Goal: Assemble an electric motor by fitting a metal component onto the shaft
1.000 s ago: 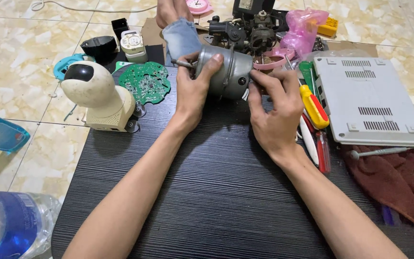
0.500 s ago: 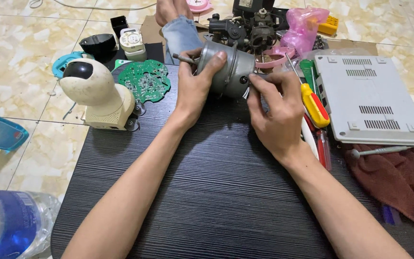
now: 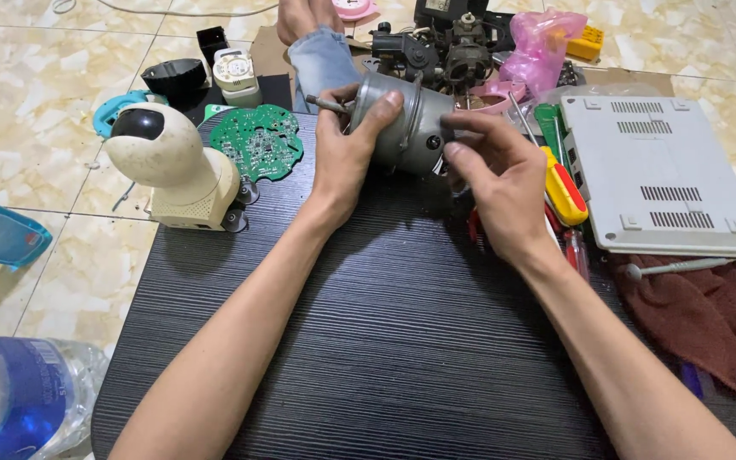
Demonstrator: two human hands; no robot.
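While the left hand (image 3: 347, 158) keeps gripping the grey motor (image 3: 402, 128) at upper centre, the right hand (image 3: 496, 183) has loosened, its open fingers now only brushing the motor's end.

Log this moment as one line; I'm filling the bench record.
left hand: grips grey motor | right hand: fingertips at its end | surface: black table | nearby: screwdriver

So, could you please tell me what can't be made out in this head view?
- Motor: its underside, hidden by the left hand and its own body.
- Right hand: its fingertips at the motor's end, so contact is unclear.
- Screwdriver: its tip, behind the right hand.
- Bottle: cut off by the frame edge.
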